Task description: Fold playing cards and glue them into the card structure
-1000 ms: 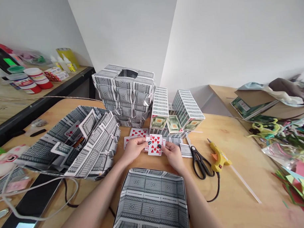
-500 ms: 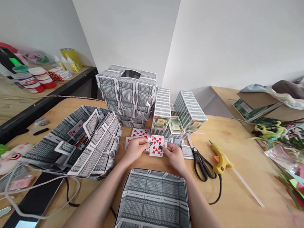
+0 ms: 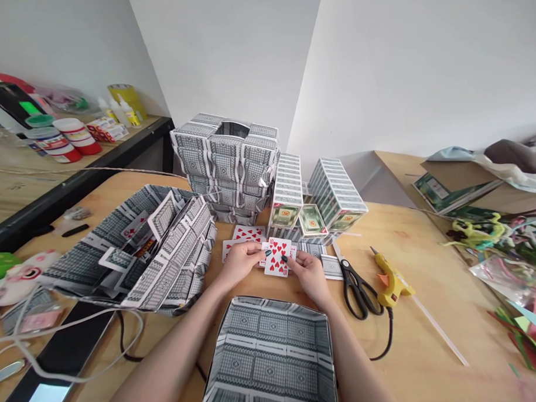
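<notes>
Between my two hands is a ten of hearts playing card, face up, with parts of other cards showing behind it. My left hand pinches its left side, thumb on the face. On the right side, my right hand grips it the same way. Red-faced playing cards lie on the table behind my left hand. Just right of my right hand, a card with a patterned back lies flat. Nearest me stands an open tray made of cards, between my forearms.
A large open card-built basket holding loose cards stands left. Behind are a card-built box and stacked card packs. Black-handled scissors and a yellow glue gun with cord lie right; a white cable loops left.
The view has shifted very slightly. Both hands keep their grip on the ten of hearts, with no clear movement of the card.
</notes>
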